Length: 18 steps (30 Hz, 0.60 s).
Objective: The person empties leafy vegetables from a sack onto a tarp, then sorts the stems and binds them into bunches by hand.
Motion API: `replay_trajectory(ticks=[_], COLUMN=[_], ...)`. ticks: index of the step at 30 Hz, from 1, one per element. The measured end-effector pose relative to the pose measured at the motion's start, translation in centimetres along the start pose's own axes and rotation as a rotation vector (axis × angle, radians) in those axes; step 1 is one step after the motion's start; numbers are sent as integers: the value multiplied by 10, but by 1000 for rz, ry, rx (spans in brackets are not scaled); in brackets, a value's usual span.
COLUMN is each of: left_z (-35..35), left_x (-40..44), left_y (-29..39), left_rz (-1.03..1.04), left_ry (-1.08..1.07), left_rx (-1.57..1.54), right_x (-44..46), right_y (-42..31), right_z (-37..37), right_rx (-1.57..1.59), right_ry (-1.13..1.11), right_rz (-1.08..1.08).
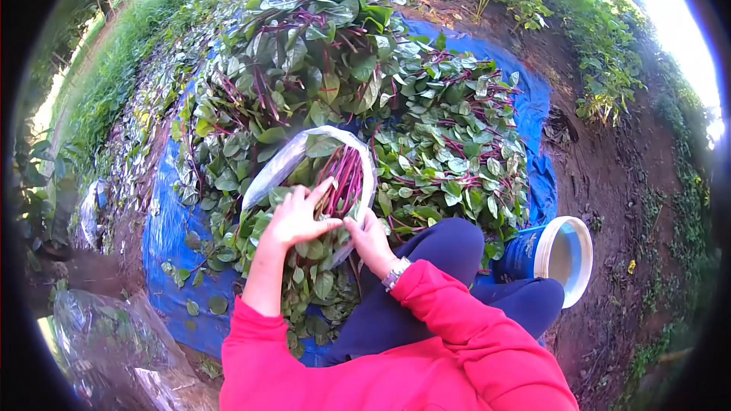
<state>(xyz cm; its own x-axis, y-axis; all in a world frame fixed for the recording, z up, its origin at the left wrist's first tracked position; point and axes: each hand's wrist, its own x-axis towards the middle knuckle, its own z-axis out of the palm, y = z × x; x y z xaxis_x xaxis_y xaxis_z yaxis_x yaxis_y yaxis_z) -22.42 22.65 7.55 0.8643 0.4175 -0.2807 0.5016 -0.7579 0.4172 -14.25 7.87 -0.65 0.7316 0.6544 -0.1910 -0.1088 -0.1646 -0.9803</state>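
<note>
In front of me a clear plastic bag (279, 168) lies with its mouth gaping, around a bundle of purple-red stems (347, 176) with green leaves, which look like Malabar spinach. My left hand (301, 217) is spread over the near-left side of the bundle. Its index finger touches the stems and its thumb stretches toward the other hand. At the near-right edge of the bag, my right hand (369, 242) pinches the plastic rim. The fingertips of that hand are partly hidden.
Large heaps of leafy stems (457, 156) cover a blue tarp (179, 251). A blue bucket with a white rim (541, 247) lies tipped beside my knee. Clear plastic sheeting (106, 346) sits at the lower left. Bare soil (601, 198) and green plants surround the tarp.
</note>
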Motion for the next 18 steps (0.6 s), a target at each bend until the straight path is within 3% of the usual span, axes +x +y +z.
replay_trajectory(ticks=[2,3,5,8,10,11,12,15,18], left_z=[33,74,107,108,97,88,80,51,25], left_x=[0,5,17,34,33,29,23,16,6], left_y=[15,18,27,40,41,40,39,26,1], left_rz=[-20,82,39,2,-30,-17,-2,96,301], left_ry=[40,261,373,387,383,346,303,54,-149], left_rx=[-41,17,71,25,33,-50,-132,-329,-500], right_x=[-3,-2,-2,-3,-24,-35,-48,-72,-73], right_y=[-16,-23,-24,-33,-36,-11,-30,-7,-16], right_z=[-9,-13,-15,-19,-10,-7,-5,8,3], right_rx=[-154,-233,-231,182,192,187,102,-41,-211], right_ry=[-80,-49,12,59,115,54,-70,-50,-210], right_rz=[45,-31,-137,184,328,305,454,343,452])
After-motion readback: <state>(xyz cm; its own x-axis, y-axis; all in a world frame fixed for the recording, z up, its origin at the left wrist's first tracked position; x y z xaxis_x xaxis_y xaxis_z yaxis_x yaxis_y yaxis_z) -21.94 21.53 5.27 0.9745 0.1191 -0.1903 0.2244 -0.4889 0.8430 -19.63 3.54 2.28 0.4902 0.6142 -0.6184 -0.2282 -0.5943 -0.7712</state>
